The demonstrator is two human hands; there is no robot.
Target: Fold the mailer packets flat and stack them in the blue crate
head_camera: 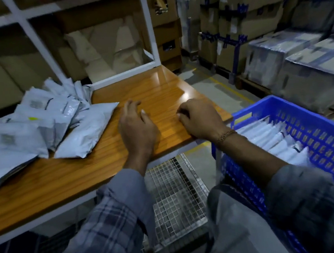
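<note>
A heap of grey-white mailer packets (37,121) lies on the left part of the wooden table (68,178). The blue crate (326,140) stands to the right of the table, below its edge, with several flat packets (270,138) stacked on edge inside. My left hand (137,127) hovers over the bare table top just right of the heap, fingers loosely spread, holding nothing. My right hand (198,119) is over the table's right edge near the crate, fingers loosely curled and empty.
A white metal frame (150,31) rises at the back of the table, with cardboard boxes (100,46) behind it. A wire mesh shelf (175,197) sits under the table. Wrapped cartons on pallets (299,61) fill the right side across a floor aisle.
</note>
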